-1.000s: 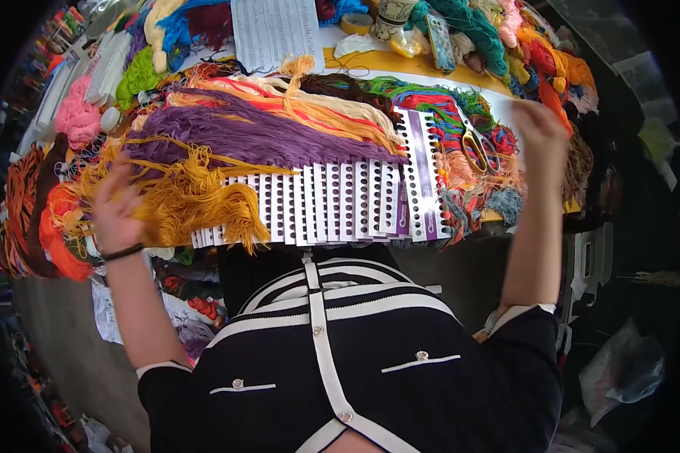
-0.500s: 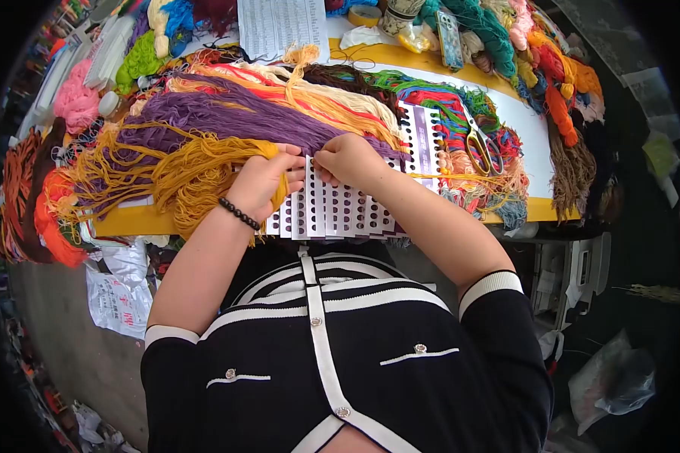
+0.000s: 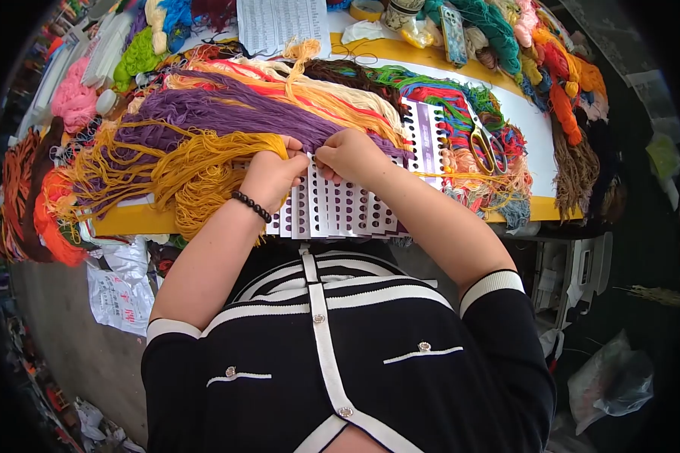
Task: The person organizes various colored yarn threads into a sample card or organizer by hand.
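Note:
My left hand (image 3: pixel 276 172) is closed around a bundle of mustard-yellow thread (image 3: pixel 200 162), its thumb and fingertips drawn together near my right hand. The loose thread spreads leftward over purple thread (image 3: pixel 204 117). My right hand (image 3: pixel 347 158) is curled, its fingertips pinched at the top of several white punched cards (image 3: pixel 332 211); what it pinches is too small to make out. These cards overlap in a fan along the table's front edge. Another purple-and-white punched card (image 3: pixel 425 140) lies to the right of my right hand, across multicoloured threads.
Scissors (image 3: pixel 483 143) rest on coloured threads at the right. A phone (image 3: pixel 453 36), a tape roll (image 3: pixel 366 10) and a printed sheet (image 3: pixel 283 26) are at the back. Orange skeins (image 3: pixel 567 98) hang at the right edge. A white bag (image 3: pixel 119 291) hangs below the table's left side.
My left hand's fingers have drawn in from a looser spread, with the thumb now nearer my right hand. My right hand has barely moved.

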Demonstrator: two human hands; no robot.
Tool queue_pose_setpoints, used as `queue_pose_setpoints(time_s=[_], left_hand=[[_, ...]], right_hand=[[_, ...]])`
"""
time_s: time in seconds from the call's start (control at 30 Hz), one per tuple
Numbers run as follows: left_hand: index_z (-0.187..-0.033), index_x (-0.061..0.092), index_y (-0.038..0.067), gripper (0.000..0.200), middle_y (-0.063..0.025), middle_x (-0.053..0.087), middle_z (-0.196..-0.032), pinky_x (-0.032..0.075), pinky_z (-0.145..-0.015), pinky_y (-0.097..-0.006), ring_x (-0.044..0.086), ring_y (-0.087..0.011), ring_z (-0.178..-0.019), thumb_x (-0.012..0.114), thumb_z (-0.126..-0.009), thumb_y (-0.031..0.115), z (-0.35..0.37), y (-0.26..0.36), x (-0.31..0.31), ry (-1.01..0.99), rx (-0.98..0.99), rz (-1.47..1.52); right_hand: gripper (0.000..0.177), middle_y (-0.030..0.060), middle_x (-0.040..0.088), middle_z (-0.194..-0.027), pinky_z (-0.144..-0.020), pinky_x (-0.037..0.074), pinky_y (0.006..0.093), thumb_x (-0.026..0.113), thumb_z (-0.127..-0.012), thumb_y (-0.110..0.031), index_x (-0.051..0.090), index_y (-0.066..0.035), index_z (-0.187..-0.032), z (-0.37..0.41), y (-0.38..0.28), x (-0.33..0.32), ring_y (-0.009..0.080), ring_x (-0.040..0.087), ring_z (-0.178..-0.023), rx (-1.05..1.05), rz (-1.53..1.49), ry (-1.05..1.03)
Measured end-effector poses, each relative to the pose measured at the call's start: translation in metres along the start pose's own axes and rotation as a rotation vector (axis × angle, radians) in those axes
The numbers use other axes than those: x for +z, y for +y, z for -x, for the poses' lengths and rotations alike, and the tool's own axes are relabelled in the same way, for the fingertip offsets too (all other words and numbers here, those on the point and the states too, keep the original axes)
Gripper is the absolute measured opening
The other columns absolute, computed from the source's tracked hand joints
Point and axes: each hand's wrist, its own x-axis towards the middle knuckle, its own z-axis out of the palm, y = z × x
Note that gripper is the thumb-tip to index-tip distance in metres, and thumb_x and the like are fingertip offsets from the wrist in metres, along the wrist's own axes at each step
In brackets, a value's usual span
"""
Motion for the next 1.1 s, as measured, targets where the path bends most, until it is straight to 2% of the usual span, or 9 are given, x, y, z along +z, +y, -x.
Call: queue_pose_setpoints(time_s=[0.53,0.6,0.67,0.73,0.77,0.83,0.97,1.03,1.1], left_hand=[[-0.098,0.051,0.001,0.023,-0.0015,0.058,-0.080,0.045,-0.059,-0.0220,0.056,-0.0091,-0.068,0.062,-0.077,0.002,-0.008,-0.008,-0.012,-0.031,0.147,-0.246],[-0.098,0.052,0.002,0.024,-0.0019,0.059,-0.082,0.046,-0.062,-0.0218,0.056,-0.0084,-0.070,0.063,-0.077,0.004,-0.005,-0.003,-0.022,0.033,0.270,-0.308],[-0.099,0.051,0.002,0.024,-0.0041,0.061,-0.086,0.045,-0.063,-0.0205,0.057,-0.0084,-0.073,0.062,-0.078,0.003,0.009,0.020,-0.018,0.019,0.135,-0.161],[-0.102,0.049,0.001,0.023,-0.0062,0.063,-0.091,0.046,-0.065,-0.0203,0.059,-0.0096,-0.077,0.059,-0.081,0.002,0.016,0.027,-0.012,-0.110,-0.003,0.396],[-0.108,0.048,0.000,0.025,-0.0071,0.063,-0.094,0.049,-0.070,-0.0212,0.060,-0.0116,-0.081,0.055,-0.084,0.000,0.015,0.025,-0.010,-0.139,-0.010,0.413],[-0.110,0.047,-0.001,0.028,-0.0073,0.063,-0.096,0.049,-0.071,-0.0212,0.060,-0.0114,-0.082,0.055,-0.083,0.000,0.011,0.021,-0.008,-0.144,0.021,0.199],[-0.114,0.050,0.001,0.034,-0.0022,0.058,-0.088,0.045,-0.066,-0.0203,0.055,-0.0079,-0.075,0.057,-0.081,0.000,0.006,-0.003,-0.005,-0.209,0.302,-0.207],[-0.110,0.055,0.003,0.031,0.0009,0.052,-0.080,0.044,-0.063,-0.0213,0.052,-0.0072,-0.071,0.058,-0.078,0.002,0.004,-0.002,-0.019,-0.130,0.458,-0.346],[-0.107,0.056,0.001,0.030,-0.0005,0.053,-0.082,0.044,-0.061,-0.0215,0.052,-0.0086,-0.069,0.058,-0.077,0.002,0.019,0.034,-0.034,-0.050,0.230,0.055]], right_hand=[[0.018,0.0060,0.061,-0.064,-0.053,0.044,0.0244,0.052,-0.084,-0.016,0.059,-0.002,-0.075,0.012,-0.002,0.001,0.0118,0.058,-0.059,-0.153,0.249,0.031],[0.011,0.0059,0.061,-0.070,-0.054,0.044,0.0230,0.052,-0.083,-0.012,0.055,-0.003,-0.089,0.009,0.009,0.000,0.0111,0.057,-0.061,-0.133,-0.092,0.029],[0.014,0.0054,0.060,-0.074,-0.054,0.045,0.0224,0.051,-0.083,-0.009,0.050,-0.004,-0.096,0.007,0.013,0.000,0.0105,0.056,-0.062,-0.073,-0.141,0.003],[0.013,0.0050,0.059,-0.074,-0.056,0.046,0.0219,0.049,-0.083,-0.006,0.050,-0.004,-0.096,0.007,0.012,0.001,0.0104,0.056,-0.062,-0.060,-0.180,0.006],[0.013,0.0050,0.059,-0.074,-0.056,0.046,0.0219,0.049,-0.083,-0.006,0.050,-0.004,-0.096,0.008,0.009,0.000,0.0104,0.056,-0.062,-0.062,-0.180,0.006],[0.012,0.0045,0.057,-0.072,-0.057,0.046,0.0218,0.048,-0.083,-0.004,0.051,-0.003,-0.094,0.012,0.002,-0.005,0.0109,0.057,-0.064,0.002,-0.539,-0.099],[0.008,0.0034,0.055,-0.074,-0.059,0.047,0.0206,0.050,-0.083,-0.005,0.052,-0.003,-0.090,0.015,0.000,-0.012,0.0110,0.055,-0.062,0.080,-0.795,-0.095],[0.009,0.0030,0.055,-0.074,-0.060,0.047,0.0203,0.051,-0.083,-0.006,0.052,-0.004,-0.092,0.010,0.002,-0.007,0.0109,0.055,-0.063,0.061,-0.622,-0.115],[0.014,0.0032,0.057,-0.076,-0.063,0.047,0.0210,0.053,-0.084,-0.011,0.052,-0.004,-0.095,0.005,0.006,-0.001,0.0106,0.056,-0.070,0.028,-0.346,-0.113]])
